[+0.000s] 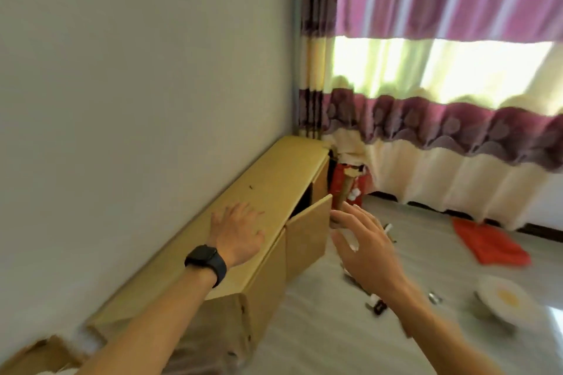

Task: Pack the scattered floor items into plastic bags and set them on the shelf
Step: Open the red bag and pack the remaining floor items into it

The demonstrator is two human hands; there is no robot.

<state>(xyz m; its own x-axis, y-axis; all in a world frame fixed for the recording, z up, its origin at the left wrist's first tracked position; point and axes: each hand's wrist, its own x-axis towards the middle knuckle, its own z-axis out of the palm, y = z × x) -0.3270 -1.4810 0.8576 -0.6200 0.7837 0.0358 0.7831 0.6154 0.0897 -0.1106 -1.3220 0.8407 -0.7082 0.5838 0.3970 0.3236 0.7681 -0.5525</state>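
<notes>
Down on the floor (320,329) beside the low yellow shelf (274,173) the stuff's scattered: red cloth (487,242), white plate (505,298), small bits (377,306) (too blurry to name). Both hands are empty: left hand (240,230) flat on the shelf top, right hand (365,248) spread in mid-air. The cloth's probably soft and light, so bunch it anywhere. The plate looks breakable, so lift it by the rim.

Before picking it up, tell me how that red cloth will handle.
The red cloth lies flat, seemingly folded, so it will probably flop if lifted by one edge. It looks thin, likely light. On the glossy floor it may slide when pushed.
</notes>
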